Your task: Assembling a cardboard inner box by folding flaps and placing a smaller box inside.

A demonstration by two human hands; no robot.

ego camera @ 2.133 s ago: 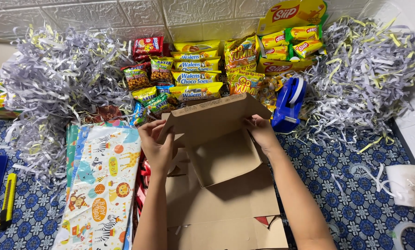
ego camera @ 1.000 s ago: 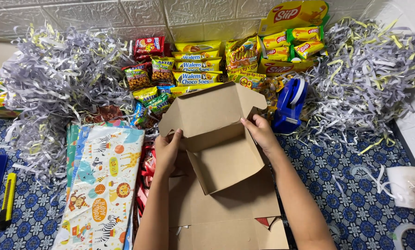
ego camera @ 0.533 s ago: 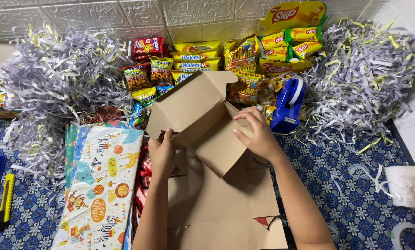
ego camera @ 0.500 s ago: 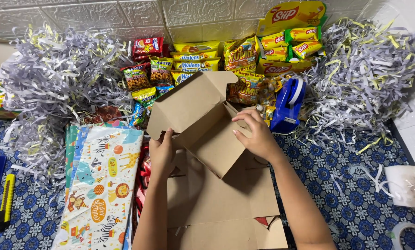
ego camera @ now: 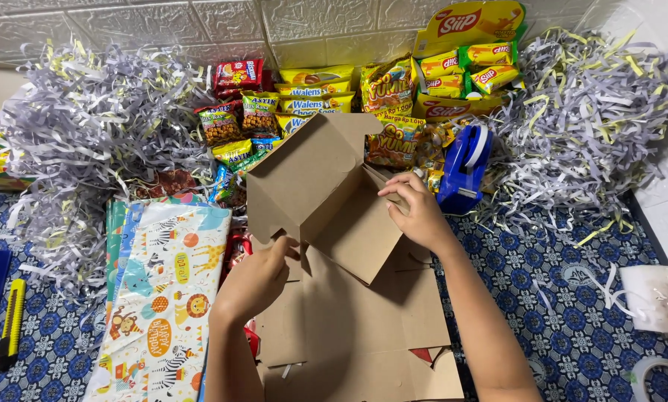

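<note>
- Left hand (ego camera: 256, 279) pinches the brown cardboard box (ego camera: 326, 201) flap.
- Right hand (ego camera: 416, 212) grips its other side.
- Blue tape dispenser (ego camera: 464, 167) sits just beside.

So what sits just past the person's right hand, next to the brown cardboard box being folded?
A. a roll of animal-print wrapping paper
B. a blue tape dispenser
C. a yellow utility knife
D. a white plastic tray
B: the blue tape dispenser stands right behind the right hand, which presses a flap of the brown cardboard box; the yellow utility knife lies far off at the left edge.
</note>
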